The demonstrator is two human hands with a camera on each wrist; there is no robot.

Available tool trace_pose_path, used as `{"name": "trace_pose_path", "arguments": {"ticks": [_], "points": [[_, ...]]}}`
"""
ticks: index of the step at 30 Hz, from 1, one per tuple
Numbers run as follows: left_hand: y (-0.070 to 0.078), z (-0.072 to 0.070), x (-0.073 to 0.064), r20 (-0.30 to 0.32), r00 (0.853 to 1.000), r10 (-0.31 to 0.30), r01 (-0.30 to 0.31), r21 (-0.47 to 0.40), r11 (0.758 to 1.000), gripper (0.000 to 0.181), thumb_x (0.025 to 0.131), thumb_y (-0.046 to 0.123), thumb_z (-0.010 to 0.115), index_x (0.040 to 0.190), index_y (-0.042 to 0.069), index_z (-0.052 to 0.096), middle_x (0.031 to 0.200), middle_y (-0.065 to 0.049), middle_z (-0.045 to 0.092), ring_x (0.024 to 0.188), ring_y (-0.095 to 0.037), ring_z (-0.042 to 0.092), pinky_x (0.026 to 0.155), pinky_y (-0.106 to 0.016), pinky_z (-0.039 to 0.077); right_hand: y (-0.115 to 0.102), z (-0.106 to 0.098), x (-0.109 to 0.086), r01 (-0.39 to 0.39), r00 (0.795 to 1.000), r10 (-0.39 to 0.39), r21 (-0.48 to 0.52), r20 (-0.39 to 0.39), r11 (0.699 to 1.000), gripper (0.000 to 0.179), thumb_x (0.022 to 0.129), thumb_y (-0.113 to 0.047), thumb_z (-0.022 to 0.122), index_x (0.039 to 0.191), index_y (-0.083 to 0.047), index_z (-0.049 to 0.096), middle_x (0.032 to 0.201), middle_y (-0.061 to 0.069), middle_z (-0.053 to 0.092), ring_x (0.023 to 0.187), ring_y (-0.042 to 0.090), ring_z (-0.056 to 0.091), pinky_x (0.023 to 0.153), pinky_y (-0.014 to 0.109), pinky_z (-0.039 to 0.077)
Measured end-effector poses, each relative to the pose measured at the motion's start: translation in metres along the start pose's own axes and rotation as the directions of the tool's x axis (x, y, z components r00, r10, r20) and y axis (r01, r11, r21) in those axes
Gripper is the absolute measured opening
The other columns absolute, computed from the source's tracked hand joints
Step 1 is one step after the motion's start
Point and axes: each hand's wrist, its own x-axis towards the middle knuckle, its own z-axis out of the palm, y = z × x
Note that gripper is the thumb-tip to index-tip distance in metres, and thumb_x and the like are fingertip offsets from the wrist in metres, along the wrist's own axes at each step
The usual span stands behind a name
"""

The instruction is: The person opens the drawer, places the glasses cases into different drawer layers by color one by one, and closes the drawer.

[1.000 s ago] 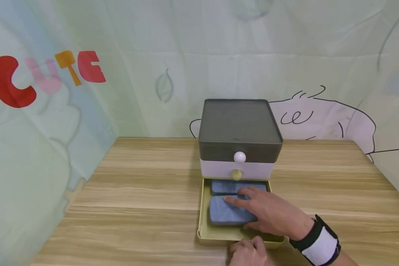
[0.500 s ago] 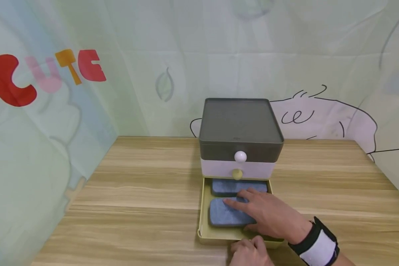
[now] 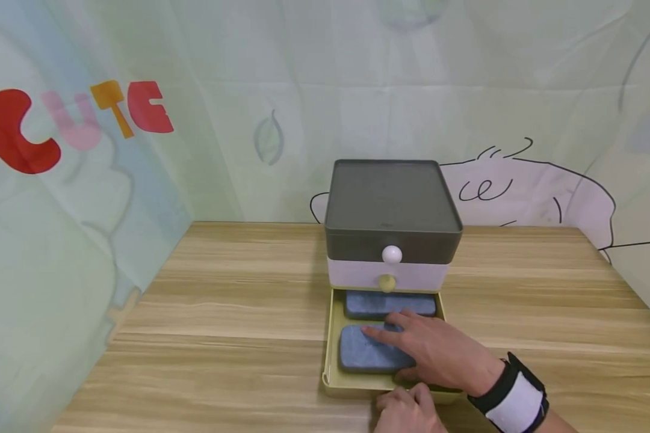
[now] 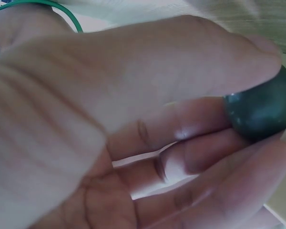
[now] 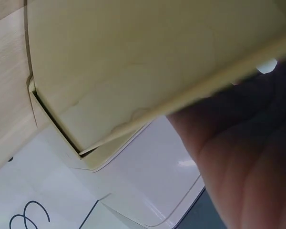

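A yellow drawer (image 3: 329, 361) stands pulled out from the bottom of a small drawer unit (image 3: 395, 195). Inside it lie two blue-grey oblong cases (image 3: 371, 352), one behind the other; the rear case (image 3: 376, 305) is partly under the unit. My right hand (image 3: 446, 352) spans the nearer case, thumb by its near edge and fingers over its top and far side, covering its right end. At the drawer front, my left hand (image 3: 407, 414) grips a round knob (image 4: 264, 109), dark green in the left wrist view, between thumb and fingers. The right wrist view shows the drawer's outer side beside the palm.
The unit's upper tiers are a grey one with a white knob (image 3: 392, 255) and a white one with a yellow knob (image 3: 387, 283). It stands on a wood-grain table (image 3: 238, 325). Behind the table hangs a printed cloth (image 3: 303, 108).
The nearer case has slid slightly toward the drawer front and left under my right hand, widening the gap to the rear case. My left hand stays at the drawer front.
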Motion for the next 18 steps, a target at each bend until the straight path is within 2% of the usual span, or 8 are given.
{"name": "trace_pose_path", "arguments": {"ticks": [6, 14, 18], "points": [[0.0002, 0.0007, 0.0003, -0.009, 1.000, -0.009, 0.009, 0.001, 1.000, 0.032, 0.094, 0.041, 0.063, 0.067, 0.024, 0.064, 0.068, -0.001, 0.048, 0.051, -0.019, 0.060, 0.045, -0.030, 0.050, 0.0007, 0.0021, 0.0000, 0.012, 1.000, -0.012, 0.000, -0.009, 1.000, 0.086, 0.077, -0.045, 0.086, 0.152, -0.031, 0.047, 0.125, 0.006, 0.063, 0.107, 0.021, 0.064, 0.081, 0.039, 0.058], [-0.0003, 0.0031, 0.0003, -0.075, 0.997, -0.022, 0.025, 0.031, 0.999, 0.037, 0.093, 0.044, 0.063, 0.064, 0.022, 0.060, 0.065, -0.001, 0.048, 0.049, -0.019, 0.059, 0.043, -0.029, 0.049, 0.0006, 0.0051, 0.0007, -0.006, 1.000, 0.006, 0.000, 0.002, 1.000, 0.091, 0.073, -0.042, 0.089, 0.153, -0.031, 0.046, 0.125, 0.008, 0.063, 0.107, 0.022, 0.065, 0.081, 0.040, 0.058], [0.0000, 0.0039, 0.0001, -0.074, 0.997, -0.016, 0.019, 0.035, 0.999, 0.039, 0.094, 0.045, 0.062, 0.063, 0.022, 0.058, 0.065, 0.000, 0.046, 0.049, -0.018, 0.058, 0.044, -0.028, 0.049, 0.0000, 0.0063, 0.0008, -0.005, 1.000, 0.004, -0.010, -0.009, 1.000, 0.092, 0.072, -0.043, 0.090, 0.152, -0.030, 0.046, 0.121, 0.007, 0.063, 0.103, 0.020, 0.064, 0.080, 0.039, 0.058]]}}
